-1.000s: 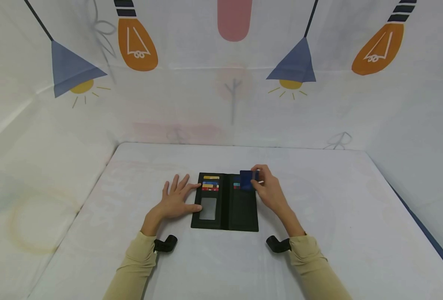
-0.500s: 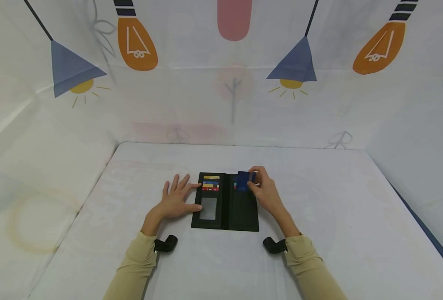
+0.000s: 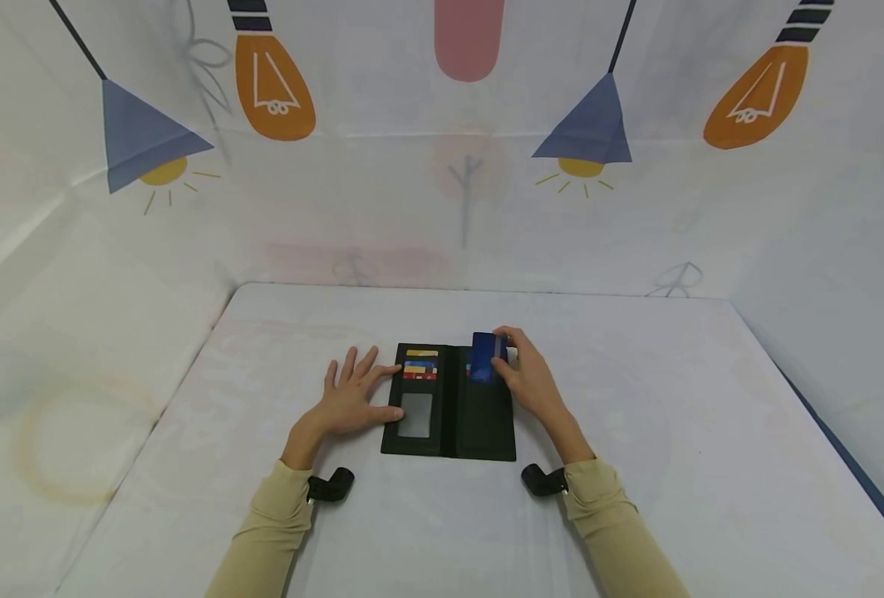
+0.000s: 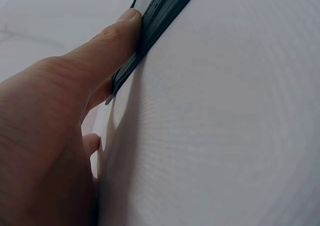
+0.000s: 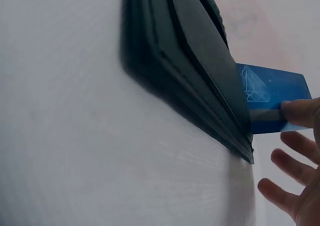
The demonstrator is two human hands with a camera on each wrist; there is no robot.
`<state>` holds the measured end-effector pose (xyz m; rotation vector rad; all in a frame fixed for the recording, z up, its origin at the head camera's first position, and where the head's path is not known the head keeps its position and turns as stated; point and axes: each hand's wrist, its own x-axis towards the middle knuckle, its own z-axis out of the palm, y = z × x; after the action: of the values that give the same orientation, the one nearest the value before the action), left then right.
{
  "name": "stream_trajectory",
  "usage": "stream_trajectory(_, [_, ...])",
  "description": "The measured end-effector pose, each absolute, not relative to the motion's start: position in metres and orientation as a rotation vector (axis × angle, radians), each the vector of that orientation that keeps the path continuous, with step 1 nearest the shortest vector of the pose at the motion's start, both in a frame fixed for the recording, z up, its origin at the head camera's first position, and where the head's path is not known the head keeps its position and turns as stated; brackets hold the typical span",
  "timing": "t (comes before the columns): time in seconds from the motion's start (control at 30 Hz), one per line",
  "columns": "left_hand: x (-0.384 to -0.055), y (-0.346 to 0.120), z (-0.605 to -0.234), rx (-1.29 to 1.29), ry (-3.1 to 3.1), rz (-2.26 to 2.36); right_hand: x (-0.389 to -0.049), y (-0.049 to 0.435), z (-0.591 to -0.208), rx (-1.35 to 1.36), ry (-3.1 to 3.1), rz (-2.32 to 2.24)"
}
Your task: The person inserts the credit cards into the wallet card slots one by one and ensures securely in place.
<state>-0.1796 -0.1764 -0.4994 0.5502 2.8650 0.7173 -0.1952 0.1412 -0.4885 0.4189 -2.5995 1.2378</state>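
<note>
A dark green card wallet lies unfolded on the white table. My left hand is spread at its left side, thumb and index finger touching that edge; the left wrist view shows the thumb resting on the wallet's border. Between thumb and fingers, my right hand pinches a blue card by its right side, over the upper right half of the wallet. In the right wrist view the card stands out past the wallet's edge, with a grey stripe and a diamond drawing. Whether its lower end is inside a slot, I cannot tell.
Several colourful cards sit in the wallet's left slots, above a clear window pocket. Black wrist cameras are strapped to both forearms. Behind the table hangs a white cloth printed with lamps and bulbs.
My right hand has moved a little left with the blue card, which now covers more of the right-hand slots and reaches slightly higher past the top edge. The left hand has stayed put.
</note>
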Motion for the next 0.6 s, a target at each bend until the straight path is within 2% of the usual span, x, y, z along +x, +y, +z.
stream_trajectory(0.6, [-0.181,-0.177,-0.498,0.55,2.87,0.695,-0.206,0.145,-0.493,0.454,-2.784,1.139])
